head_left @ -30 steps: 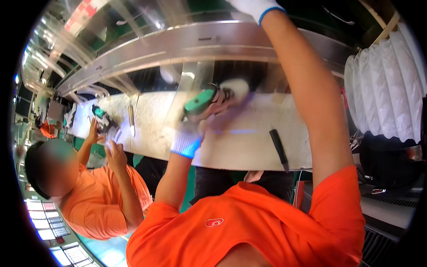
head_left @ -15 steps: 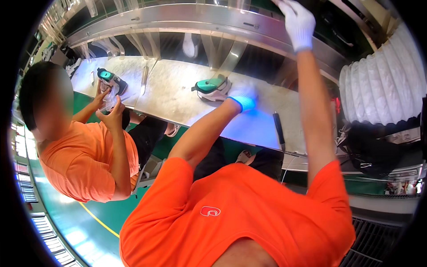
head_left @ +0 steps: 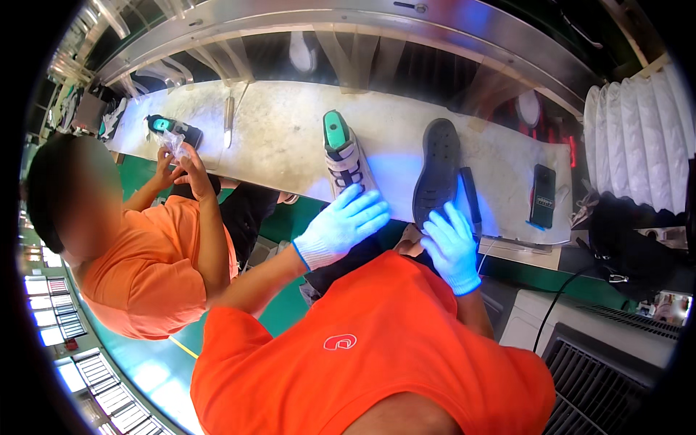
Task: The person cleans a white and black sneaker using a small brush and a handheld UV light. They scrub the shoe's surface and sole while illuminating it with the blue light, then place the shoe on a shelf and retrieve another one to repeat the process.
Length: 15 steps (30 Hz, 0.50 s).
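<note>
My left hand (head_left: pixel 342 226), in a white knit glove lit bluish, has its fingers stretched out beside the near end of a shoe upper (head_left: pixel 348 165). The upper is grey and white with dark lacing and a teal-green insert at its far end. It lies lengthwise, its near end partly behind the glove. Also gloved, my right hand (head_left: pixel 453 250) is open, with fingers spread at the near end of a black shoe sole (head_left: pixel 438 163). Whether the fingertips touch the sole I cannot tell. A dark, long-handled tool (head_left: pixel 470 196) lies just right of the sole.
A dark phone-like device (head_left: pixel 542 194) rests on the pale bench (head_left: pixel 283 130) at right. A white ribbed duct (head_left: pixel 631 141) stands beyond it. At left, a co-worker in orange (head_left: pixel 156 261) holds another shoe (head_left: pixel 181 134); a knife (head_left: pixel 228 119) lies between. Clear strips (head_left: pixel 341 61) hang behind.
My right hand has come down from high at the upper right, and a black sole now lies on the bench. The shoe upper has been turned lengthwise. My left hand has drawn back toward me.
</note>
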Available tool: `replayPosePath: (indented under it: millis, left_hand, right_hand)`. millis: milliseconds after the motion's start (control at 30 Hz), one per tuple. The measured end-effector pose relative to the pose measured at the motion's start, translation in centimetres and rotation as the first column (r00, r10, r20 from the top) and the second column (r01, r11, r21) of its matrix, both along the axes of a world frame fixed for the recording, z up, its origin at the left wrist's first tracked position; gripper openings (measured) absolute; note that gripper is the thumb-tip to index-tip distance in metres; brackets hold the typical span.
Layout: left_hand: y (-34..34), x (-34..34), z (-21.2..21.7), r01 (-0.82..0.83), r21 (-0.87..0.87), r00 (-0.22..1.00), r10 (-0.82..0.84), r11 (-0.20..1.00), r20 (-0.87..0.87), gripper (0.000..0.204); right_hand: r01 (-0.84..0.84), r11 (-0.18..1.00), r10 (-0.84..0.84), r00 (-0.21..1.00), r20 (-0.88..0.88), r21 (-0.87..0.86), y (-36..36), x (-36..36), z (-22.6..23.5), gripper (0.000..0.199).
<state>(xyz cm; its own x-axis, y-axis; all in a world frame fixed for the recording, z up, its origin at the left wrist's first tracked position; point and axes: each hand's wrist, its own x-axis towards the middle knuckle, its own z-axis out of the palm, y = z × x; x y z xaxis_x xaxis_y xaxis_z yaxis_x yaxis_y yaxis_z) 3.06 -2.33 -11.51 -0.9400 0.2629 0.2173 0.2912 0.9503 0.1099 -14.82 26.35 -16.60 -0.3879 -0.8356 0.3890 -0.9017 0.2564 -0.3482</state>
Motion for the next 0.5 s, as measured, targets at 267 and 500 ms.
replayPosePath:
  millis: [267, 500]
  left_hand:
    - [1.8, -1.2, -5.1, -0.308, 0.191, 0.851, 0.359, 0.932, -0.382, 0.035]
    - [0.5, -1.1, -6.0, -0.186, 0.203, 0.896, 0.25, 0.961, -0.366, 0.037]
  right_hand:
    - [0.23, 0.923, -0.252, 0.967, 0.032, 0.309, 1.3, -4.2, 0.8, 0.094]
    - [0.174, 0.949, -0.159, 0.984, -0.075, 0.264, 1.6, -4.5, 1.1, 0.084]
